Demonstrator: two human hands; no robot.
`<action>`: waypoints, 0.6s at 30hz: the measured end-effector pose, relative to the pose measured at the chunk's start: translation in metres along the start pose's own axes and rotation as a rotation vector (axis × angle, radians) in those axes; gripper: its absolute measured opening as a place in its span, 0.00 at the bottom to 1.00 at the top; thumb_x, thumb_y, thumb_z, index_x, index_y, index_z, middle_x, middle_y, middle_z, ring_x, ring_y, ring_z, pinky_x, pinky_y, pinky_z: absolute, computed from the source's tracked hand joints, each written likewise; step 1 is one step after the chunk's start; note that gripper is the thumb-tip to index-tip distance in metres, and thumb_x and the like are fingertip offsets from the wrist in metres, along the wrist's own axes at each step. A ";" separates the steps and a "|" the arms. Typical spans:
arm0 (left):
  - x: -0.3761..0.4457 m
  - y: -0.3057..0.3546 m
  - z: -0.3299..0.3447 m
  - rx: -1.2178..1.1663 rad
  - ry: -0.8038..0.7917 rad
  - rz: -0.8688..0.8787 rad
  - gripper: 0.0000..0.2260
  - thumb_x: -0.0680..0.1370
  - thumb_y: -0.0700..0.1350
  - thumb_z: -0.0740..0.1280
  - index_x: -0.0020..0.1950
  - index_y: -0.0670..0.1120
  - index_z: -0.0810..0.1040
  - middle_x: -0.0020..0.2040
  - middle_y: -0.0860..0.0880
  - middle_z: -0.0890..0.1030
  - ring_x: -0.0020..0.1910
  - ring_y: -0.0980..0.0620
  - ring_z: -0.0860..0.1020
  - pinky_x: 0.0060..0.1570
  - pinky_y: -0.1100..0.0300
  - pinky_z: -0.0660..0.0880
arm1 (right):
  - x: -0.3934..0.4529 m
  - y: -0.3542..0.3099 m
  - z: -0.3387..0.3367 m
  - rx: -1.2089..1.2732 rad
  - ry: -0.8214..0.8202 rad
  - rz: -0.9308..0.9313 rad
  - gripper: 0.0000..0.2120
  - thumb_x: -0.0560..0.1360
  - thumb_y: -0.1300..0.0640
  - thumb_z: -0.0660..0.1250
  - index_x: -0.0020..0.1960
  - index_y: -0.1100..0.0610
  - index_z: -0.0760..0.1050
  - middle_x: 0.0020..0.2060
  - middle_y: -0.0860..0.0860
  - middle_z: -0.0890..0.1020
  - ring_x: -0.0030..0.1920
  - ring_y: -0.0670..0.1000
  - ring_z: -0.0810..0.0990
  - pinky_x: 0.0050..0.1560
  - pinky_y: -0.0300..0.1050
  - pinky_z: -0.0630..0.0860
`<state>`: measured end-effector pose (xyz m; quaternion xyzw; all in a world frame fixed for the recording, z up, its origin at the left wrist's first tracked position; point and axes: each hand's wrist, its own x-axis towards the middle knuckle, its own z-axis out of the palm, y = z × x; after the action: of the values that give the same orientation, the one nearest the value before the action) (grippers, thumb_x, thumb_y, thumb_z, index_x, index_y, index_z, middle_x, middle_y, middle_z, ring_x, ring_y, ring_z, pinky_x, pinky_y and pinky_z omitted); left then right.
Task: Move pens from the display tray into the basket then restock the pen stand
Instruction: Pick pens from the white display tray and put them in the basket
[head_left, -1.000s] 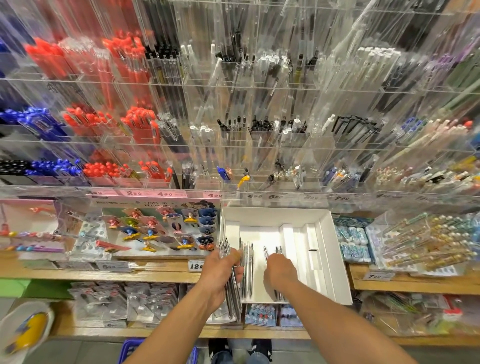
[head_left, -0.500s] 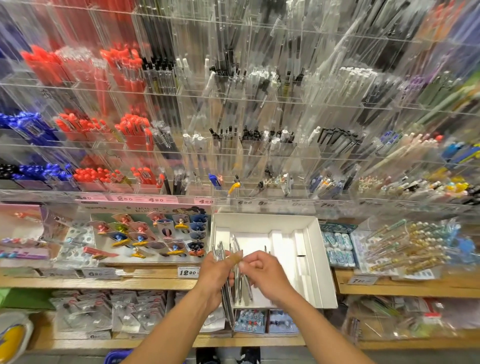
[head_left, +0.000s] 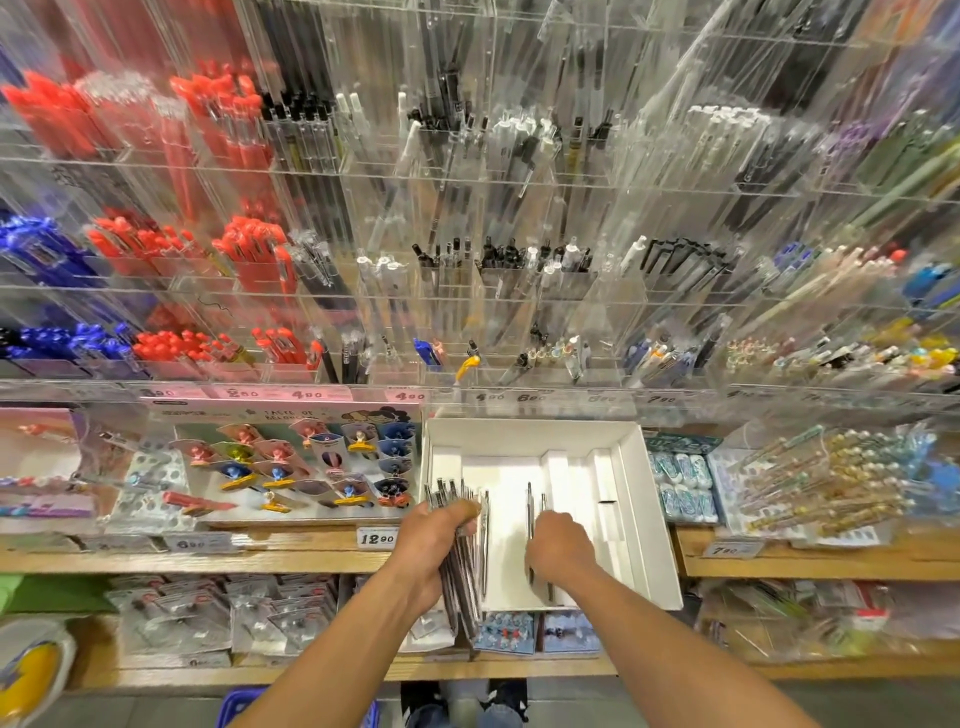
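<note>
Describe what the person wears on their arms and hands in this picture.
Nothing shows on either. Both forearms are bare up to the picture's edge, with no sleeve in view. The left hand and the right hand have no glove, and no watch, band or ring can be seen.

Two hands are showing: the left hand (head_left: 435, 540) and the right hand (head_left: 558, 548). One white display tray (head_left: 647, 519) is sitting on the shelf. Two loose pens (head_left: 530, 506) are lying inside it, side by side. One bundle of pens (head_left: 460, 577) is sitting in the left hand; they are overlapping too much for an exact count, though roughly ten tips are showing. One blue basket (head_left: 236, 709) is peeking in at the bottom edge.
</note>
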<state>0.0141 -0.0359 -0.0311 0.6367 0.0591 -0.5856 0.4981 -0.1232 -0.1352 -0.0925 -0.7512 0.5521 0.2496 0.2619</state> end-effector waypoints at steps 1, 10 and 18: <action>0.000 0.000 -0.001 -0.024 -0.023 -0.009 0.11 0.75 0.37 0.72 0.55 0.36 0.77 0.29 0.48 0.77 0.27 0.51 0.75 0.28 0.59 0.73 | 0.003 -0.004 0.002 -0.054 -0.017 -0.002 0.04 0.74 0.65 0.64 0.43 0.57 0.74 0.41 0.52 0.79 0.48 0.54 0.82 0.39 0.43 0.73; 0.002 -0.001 -0.005 -0.080 -0.067 -0.041 0.18 0.78 0.34 0.68 0.66 0.31 0.70 0.33 0.42 0.80 0.30 0.47 0.80 0.28 0.57 0.78 | 0.016 -0.020 0.019 -0.028 -0.036 0.058 0.05 0.72 0.66 0.67 0.44 0.58 0.76 0.42 0.51 0.80 0.45 0.53 0.81 0.36 0.41 0.72; 0.004 0.001 -0.004 -0.067 -0.013 -0.065 0.30 0.74 0.38 0.74 0.73 0.37 0.66 0.36 0.44 0.82 0.31 0.49 0.79 0.33 0.55 0.78 | -0.021 -0.019 -0.018 0.479 0.019 -0.168 0.12 0.77 0.56 0.63 0.35 0.55 0.73 0.33 0.49 0.76 0.35 0.49 0.78 0.42 0.43 0.75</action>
<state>0.0186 -0.0352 -0.0345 0.6136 0.0962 -0.6031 0.5005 -0.1089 -0.1277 -0.0625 -0.7133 0.5336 0.0822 0.4469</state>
